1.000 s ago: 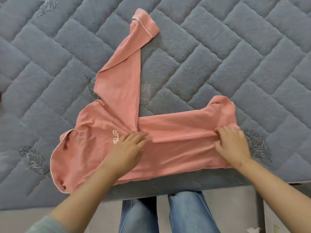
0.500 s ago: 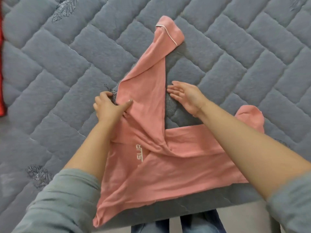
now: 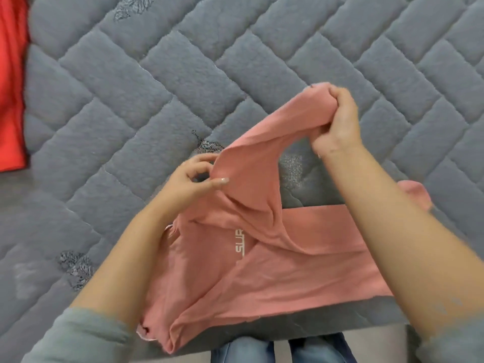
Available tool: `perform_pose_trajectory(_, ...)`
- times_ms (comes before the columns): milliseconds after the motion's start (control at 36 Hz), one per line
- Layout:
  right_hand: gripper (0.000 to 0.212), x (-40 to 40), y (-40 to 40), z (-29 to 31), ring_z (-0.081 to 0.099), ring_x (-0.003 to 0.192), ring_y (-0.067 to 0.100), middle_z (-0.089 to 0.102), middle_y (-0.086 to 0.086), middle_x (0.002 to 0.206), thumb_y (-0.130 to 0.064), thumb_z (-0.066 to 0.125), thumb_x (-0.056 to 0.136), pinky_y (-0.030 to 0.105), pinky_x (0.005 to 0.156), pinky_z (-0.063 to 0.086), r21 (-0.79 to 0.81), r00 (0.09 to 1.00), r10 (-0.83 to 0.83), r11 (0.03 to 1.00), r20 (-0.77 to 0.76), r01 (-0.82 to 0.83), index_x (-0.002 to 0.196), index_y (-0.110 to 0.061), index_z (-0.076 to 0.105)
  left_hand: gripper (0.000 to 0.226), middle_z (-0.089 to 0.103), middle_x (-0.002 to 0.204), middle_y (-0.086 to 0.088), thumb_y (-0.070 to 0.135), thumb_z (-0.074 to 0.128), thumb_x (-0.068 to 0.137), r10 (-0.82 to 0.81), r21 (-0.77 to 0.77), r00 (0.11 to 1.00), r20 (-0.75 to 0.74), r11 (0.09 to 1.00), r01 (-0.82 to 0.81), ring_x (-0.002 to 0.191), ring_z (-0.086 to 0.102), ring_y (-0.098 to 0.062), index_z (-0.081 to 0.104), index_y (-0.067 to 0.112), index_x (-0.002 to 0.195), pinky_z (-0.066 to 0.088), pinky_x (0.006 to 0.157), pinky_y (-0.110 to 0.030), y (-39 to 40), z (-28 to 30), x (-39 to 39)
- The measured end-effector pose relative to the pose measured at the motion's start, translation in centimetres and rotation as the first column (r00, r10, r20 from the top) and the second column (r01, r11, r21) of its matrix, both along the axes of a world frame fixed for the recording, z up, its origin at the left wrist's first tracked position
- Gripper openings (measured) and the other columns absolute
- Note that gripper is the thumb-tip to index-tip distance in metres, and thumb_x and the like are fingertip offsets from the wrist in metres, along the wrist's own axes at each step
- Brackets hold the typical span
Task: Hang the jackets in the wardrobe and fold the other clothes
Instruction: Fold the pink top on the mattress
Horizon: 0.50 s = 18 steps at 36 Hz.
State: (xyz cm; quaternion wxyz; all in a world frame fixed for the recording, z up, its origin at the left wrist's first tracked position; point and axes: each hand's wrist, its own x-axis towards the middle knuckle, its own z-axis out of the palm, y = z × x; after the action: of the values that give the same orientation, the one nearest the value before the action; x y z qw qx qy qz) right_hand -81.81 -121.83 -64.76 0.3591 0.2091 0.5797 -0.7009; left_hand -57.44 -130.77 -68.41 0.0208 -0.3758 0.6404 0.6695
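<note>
Grey quilted mattress (image 3: 157, 82) carries pink shirt (image 3: 275, 271) at its near edge; right hand (image 3: 337, 119) now grips the sleeve end, lifted since 0.5 s ago, left hand (image 3: 193, 179) pinches the sleeve at shoulder; white lettering "SUR" on chest; red garment (image 3: 10, 82) far left, jeans below

My right hand (image 3: 337, 121) grips the pink top's (image 3: 275, 260) sleeve end, lifted over the grey mattress (image 3: 157, 87). My left hand (image 3: 193, 179) pinches the sleeve lower down. A red garment (image 3: 10, 82) lies far left.
</note>
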Motion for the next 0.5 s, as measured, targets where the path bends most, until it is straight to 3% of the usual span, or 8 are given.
perform_pose_trajectory(56,0.02,2.3,3.8,1.5,0.066,0.082,0.014,0.07,0.001,0.085,-0.022,0.056,0.093,0.029,0.074,0.054,0.02,0.998,-0.052,0.998,-0.045,0.052,0.08,-0.019,0.072,0.017,0.065,0.114,0.009,0.015,0.079,0.074,-0.107,0.004,0.99,-0.092,0.994,0.108,0.109,0.057,0.001,0.07,0.001,0.079,0.04,0.093,-0.012,1.5,2.1,0.9)
perform_pose_trajectory(111,0.017,4.8,8.0,2.5,0.068,0.084,0.008,0.071,-0.003,0.093,-0.024,0.057,0.094,0.024,0.073,0.055,0.076,0.994,-0.103,0.992,-0.029,0.105,0.093,-0.021,0.073,0.016,0.066,0.095,0.009,0.015,0.08,0.075,-0.246,0.021,0.963,-0.111,0.968,0.25,0.095,0.059,-0.002,0.069,0.005,0.082,0.044,0.085,-0.016,3.6,3.6,2.3)
perform_pose_trajectory(194,0.016,8.7,14.3,2.9,0.067,0.075,0.004,0.072,-0.01,0.082,-0.026,0.057,0.093,0.017,0.058,0.052,0.204,0.988,-0.146,0.97,0.041,0.135,0.09,-0.024,0.072,0.019,0.056,0.07,0.01,0.032,0.069,0.078,-0.413,-0.003,0.91,0.025,0.911,0.413,0.072,0.049,-0.003,0.06,0.016,0.074,0.042,0.072,-0.03,6.8,4.4,4.9)
perform_pose_trajectory(250,0.013,11.2,17.8,3.0,0.064,0.074,0.004,0.07,-0.011,0.077,-0.024,0.057,0.093,0.017,0.055,0.051,0.283,0.983,-0.163,0.95,0.085,0.133,0.087,-0.024,0.068,0.031,0.041,0.064,0.013,0.033,0.07,0.08,-0.452,0.036,0.885,0.113,0.892,0.451,0.065,0.037,-0.001,0.044,0.022,0.067,0.034,0.065,-0.029,8.8,4.3,6.6)
perform_pose_trajectory(306,0.01,13.4,20.8,2.7,0.061,0.078,0.007,0.068,-0.008,0.083,-0.023,0.056,0.094,0.018,0.053,0.05,0.359,0.983,-0.161,0.926,0.09,0.118,0.091,-0.023,0.066,0.037,0.037,0.064,0.016,0.025,0.072,0.085,-0.468,0.132,0.868,0.165,0.883,0.451,0.064,0.034,-0.001,0.041,0.024,0.066,0.033,0.064,-0.028,10.7,3.8,8.2)
perform_pose_trajectory(389,0.023,16.3,23.1,2.1,0.061,0.086,0.01,0.068,-0.003,0.098,-0.024,0.054,0.095,0.022,0.06,0.047,0.413,0.997,-0.051,0.911,0.061,0.021,0.111,-0.015,0.068,0.012,0.063,0.082,0.02,0.02,0.067,0.088,-0.496,0.13,0.837,0.231,0.868,0.479,0.076,0.058,0.003,0.061,0.027,0.081,0.05,0.08,-0.027,12.4,3.0,10.4)
perform_pose_trajectory(444,0.022,17.6,23.4,1.3,0.064,0.08,0.008,0.07,-0.007,0.088,-0.026,0.058,0.094,0.023,0.062,0.05,0.462,0.998,-0.033,0.887,0.061,0.001,0.11,-0.017,0.069,0.017,0.067,0.099,0.018,0.018,0.066,0.088,-0.408,0.028,0.876,0.257,0.909,0.416,0.088,0.061,0.005,0.064,0.033,0.096,0.049,0.081,-0.017,12.5,2.5,11.4)
perform_pose_trajectory(500,0.021,18.5,23.0,0.1,0.065,0.083,0.011,0.07,-0.005,0.089,-0.025,0.061,0.092,0.028,0.071,0.052,0.517,0.999,0.001,0.856,0.045,-0.024,0.108,-0.013,0.069,0.023,0.065,0.102,0.022,0.017,0.063,0.086,-0.242,-0.213,0.943,0.229,0.933,0.291,0.093,0.057,0.007,0.065,0.034,0.102,0.042,0.08,-0.008,11.5,2.4,11.9)
